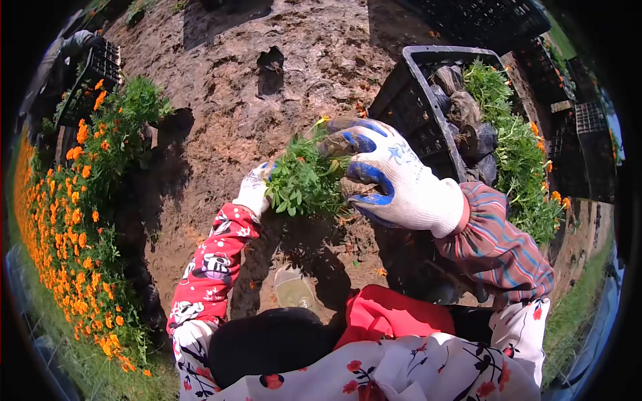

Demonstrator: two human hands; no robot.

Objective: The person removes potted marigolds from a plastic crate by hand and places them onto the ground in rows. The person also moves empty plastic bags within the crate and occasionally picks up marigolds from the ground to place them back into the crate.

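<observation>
A leafy green marigold plant with small buds and a yellow tip is held between my two gloved hands, above the bare soil. My left hand, in a white and blue glove, grips the plant's left side, and the leaves hide most of its fingers. My right hand, in a soiled white and blue glove, curls its fingers and thumb around the plant's right side. Just beyond the right hand stands a black plastic crate holding dark bagged seedlings and more green plants.
Rows of orange marigolds grow along the left. Further crates stand at the upper right. A person's arm reaches to a crate at the upper left. My shoe rests on uneven soil.
</observation>
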